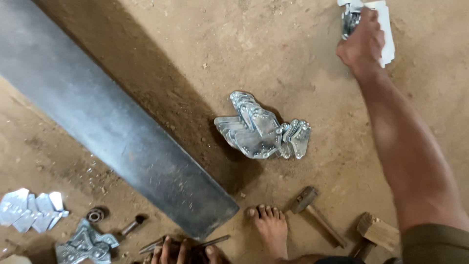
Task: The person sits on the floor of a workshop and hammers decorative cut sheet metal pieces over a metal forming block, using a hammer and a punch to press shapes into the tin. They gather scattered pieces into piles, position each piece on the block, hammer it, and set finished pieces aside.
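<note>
The right hand (362,45) is closed around a shiny, crinkled metal piece (350,18) at the frame's one o'clock corner; the piece sticks out past the knuckles at eleven o'clock, against a white strip (387,34). The left hand (183,251) sits at six o'clock, fingers curled down onto thin metal rods (215,241) on the dirt floor (303,63). A pile of metal plates (261,129) lies centre.

Only 1 view: a head-worn camera looking almost straight down from standing or stooping height at a sandy dirt floor (273,58). The wearer's bare foot (269,229) sits at 6 o'clock near the bottom edge, and the right arm stretches away toward 1 o'clock, so the top of the frame lies farthest from the body.
</note>
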